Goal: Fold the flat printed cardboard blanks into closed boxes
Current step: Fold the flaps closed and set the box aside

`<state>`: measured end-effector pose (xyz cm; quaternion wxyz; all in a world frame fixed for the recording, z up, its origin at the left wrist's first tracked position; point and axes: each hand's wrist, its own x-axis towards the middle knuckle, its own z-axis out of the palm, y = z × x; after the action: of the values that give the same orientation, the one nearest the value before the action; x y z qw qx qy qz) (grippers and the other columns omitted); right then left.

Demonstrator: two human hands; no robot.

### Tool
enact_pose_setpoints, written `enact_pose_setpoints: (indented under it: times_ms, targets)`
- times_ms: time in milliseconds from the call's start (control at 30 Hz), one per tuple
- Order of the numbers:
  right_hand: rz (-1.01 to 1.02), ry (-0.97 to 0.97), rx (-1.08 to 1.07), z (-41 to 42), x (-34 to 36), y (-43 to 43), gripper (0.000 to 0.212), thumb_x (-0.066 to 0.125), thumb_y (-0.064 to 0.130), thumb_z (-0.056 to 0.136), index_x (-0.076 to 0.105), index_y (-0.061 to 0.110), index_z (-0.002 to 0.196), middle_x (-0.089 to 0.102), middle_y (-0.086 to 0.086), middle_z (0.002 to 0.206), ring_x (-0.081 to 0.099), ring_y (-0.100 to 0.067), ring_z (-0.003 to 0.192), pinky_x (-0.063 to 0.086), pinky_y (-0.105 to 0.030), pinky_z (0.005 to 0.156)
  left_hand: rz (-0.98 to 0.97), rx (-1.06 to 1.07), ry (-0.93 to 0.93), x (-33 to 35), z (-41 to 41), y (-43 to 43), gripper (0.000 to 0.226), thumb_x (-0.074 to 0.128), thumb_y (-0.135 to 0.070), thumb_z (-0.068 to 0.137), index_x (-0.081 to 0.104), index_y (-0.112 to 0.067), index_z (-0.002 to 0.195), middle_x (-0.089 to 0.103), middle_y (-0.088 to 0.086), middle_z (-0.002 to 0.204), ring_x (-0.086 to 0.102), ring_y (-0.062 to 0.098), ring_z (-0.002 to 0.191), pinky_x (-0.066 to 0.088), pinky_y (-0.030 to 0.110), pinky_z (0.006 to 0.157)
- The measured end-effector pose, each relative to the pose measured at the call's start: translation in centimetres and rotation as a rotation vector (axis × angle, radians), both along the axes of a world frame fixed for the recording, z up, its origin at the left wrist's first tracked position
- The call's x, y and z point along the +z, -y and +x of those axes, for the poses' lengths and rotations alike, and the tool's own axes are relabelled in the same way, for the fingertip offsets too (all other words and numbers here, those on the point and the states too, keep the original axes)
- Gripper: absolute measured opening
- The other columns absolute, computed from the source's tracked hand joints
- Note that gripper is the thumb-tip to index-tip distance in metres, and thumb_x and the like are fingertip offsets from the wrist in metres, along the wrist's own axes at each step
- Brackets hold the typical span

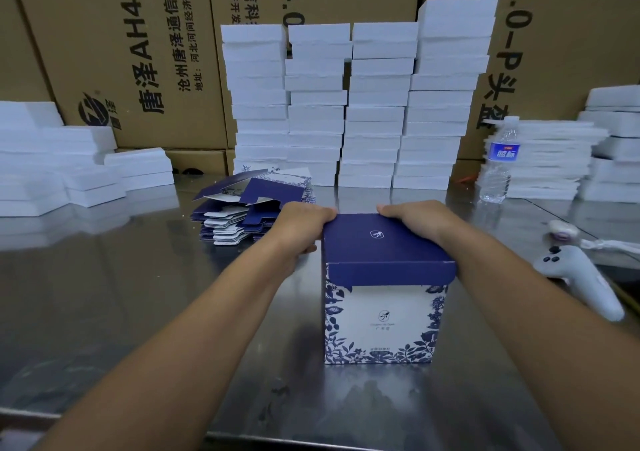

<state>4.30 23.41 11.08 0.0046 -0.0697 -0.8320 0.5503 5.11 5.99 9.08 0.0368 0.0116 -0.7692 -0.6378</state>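
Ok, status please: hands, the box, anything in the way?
Left hand and right hand grip the box at its far top corners. Box upright on table, lid folded over, tuck flap outside the front. Nothing in the way.

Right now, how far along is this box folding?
Done: the blue-and-white floral cardboard box stands erected on the shiny steel table. In hand: the left grip and right grip hold its dark blue lid down; the front flap hangs outside, untucked. Still to do: the pile of flat blue printed blanks behind; no other finished box shows.
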Motion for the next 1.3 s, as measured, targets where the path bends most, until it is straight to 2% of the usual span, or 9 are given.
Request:
enact_pose_setpoints:
  times_ms: [233, 333, 433, 600, 733, 900, 1033, 1200, 1300]
  targets:
    - [-0.131, 0.033, -0.102, 0.2, -0.4, 0.0, 0.030, 0.071, 0.034, 0.082, 0.061, 0.009, 0.095, 0.059, -0.002, 0.068, 0.055, -0.012, 0.032, 0.028, -0.011, 0.025, 0.188, 0.039, -0.020, -1.8, 0.6, 0.0, 0.024, 0.061, -0.031, 0.090, 0.063, -0.018, 0.069, 0.061, -0.010, 0.052, 0.056, 0.005, 0.046, 0.042, 0.018, 0.049]
    - [-0.143, 0.023, -0.148, 0.2, -0.6, -0.1, 0.032, 0.063, 0.031, 0.088, 0.059, 0.006, 0.109, 0.056, -0.002, 0.069, 0.056, -0.015, 0.040, 0.023, -0.011, 0.022, 0.222, 0.063, -0.047, -2.1, 0.7, -0.2, 0.021, 0.062, -0.030, 0.089, 0.063, -0.017, 0.073, 0.066, -0.003, 0.067, 0.059, 0.015, 0.063, 0.045, 0.027, 0.067]
    - [-0.101, -0.007, -0.167, 0.0, -1.0, -0.3, 0.039, 0.054, 0.031, 0.094, 0.055, 0.005, 0.123, 0.064, -0.011, 0.103, 0.067, -0.016, 0.078, 0.026, -0.012, 0.023, 0.210, 0.068, -0.074, -1.9, 0.9, -0.3, 0.019, 0.060, -0.028, 0.091, 0.062, -0.015, 0.076, 0.063, 0.001, 0.072, 0.055, 0.019, 0.069, 0.042, 0.030, 0.069]
    - [-0.106, -0.005, -0.144, -0.3, -1.2, -0.3, 0.040, 0.049, 0.031, 0.097, 0.054, 0.005, 0.127, 0.061, -0.014, 0.120, 0.063, -0.023, 0.082, 0.027, -0.011, 0.024, 0.159, 0.056, -0.056, -1.7, 0.6, -0.1, 0.021, 0.059, -0.029, 0.091, 0.058, -0.016, 0.076, 0.061, -0.002, 0.065, 0.054, 0.016, 0.062, 0.040, 0.028, 0.066]
    - [-0.153, 0.036, -0.170, 0.1, -1.1, -0.3, 0.038, 0.053, 0.031, 0.095, 0.057, 0.004, 0.121, 0.057, -0.004, 0.075, 0.050, -0.014, 0.051, 0.023, -0.010, 0.023, 0.149, 0.058, -0.076, -1.7, 0.4, -0.1, 0.019, 0.061, -0.027, 0.091, 0.059, -0.014, 0.078, 0.062, 0.001, 0.073, 0.054, 0.018, 0.067, 0.042, 0.020, 0.059]
    - [-0.116, -0.003, -0.175, 0.7, -0.8, -0.2, 0.039, 0.054, 0.029, 0.094, 0.055, 0.004, 0.124, 0.064, -0.013, 0.111, 0.065, -0.017, 0.098, 0.028, -0.011, 0.025, -0.281, 0.080, -0.286, 0.5, 1.3, 0.8, 0.020, 0.070, -0.025, 0.084, 0.061, -0.022, 0.102, 0.064, 0.002, 0.102, 0.058, 0.013, 0.088, 0.044, 0.023, 0.068]
    - [-0.239, -0.008, -0.189, 1.5, -0.9, -0.1, 0.016, 0.059, 0.021, 0.091, 0.054, 0.006, 0.093, 0.051, -0.004, 0.064, 0.044, -0.004, 0.021, 0.018, -0.009, 0.021, -0.652, -0.319, -0.381, 3.2, 5.5, 1.0, 0.008, 0.072, -0.035, 0.080, 0.069, -0.031, 0.086, 0.069, -0.016, 0.094, 0.059, -0.003, 0.094, 0.042, 0.013, 0.079]
    - [-0.235, -0.052, -0.214, 1.6, -0.9, 0.1, 0.024, 0.059, 0.022, 0.090, 0.052, 0.003, 0.075, 0.055, -0.009, 0.066, 0.046, -0.008, 0.024, 0.021, -0.010, 0.023, -0.768, -0.368, -0.538, 2.3, 8.9, 0.0, 0.013, 0.073, -0.036, 0.080, 0.062, -0.029, 0.080, 0.067, -0.009, 0.094, 0.062, 0.009, 0.093, 0.050, 0.036, 0.083]
    - [0.187, -0.300, -0.213, 1.3, -0.7, -0.2, 0.034, 0.054, 0.025, 0.091, 0.062, -0.007, 0.081, 0.067, -0.019, 0.086, 0.057, -0.020, 0.062, 0.040, -0.020, 0.052, -0.616, -0.317, -0.590, 1.3, 8.1, -0.1, 0.016, 0.075, -0.021, 0.079, 0.060, -0.019, 0.074, 0.069, -0.006, 0.092, 0.063, 0.008, 0.093, 0.050, 0.035, 0.085]
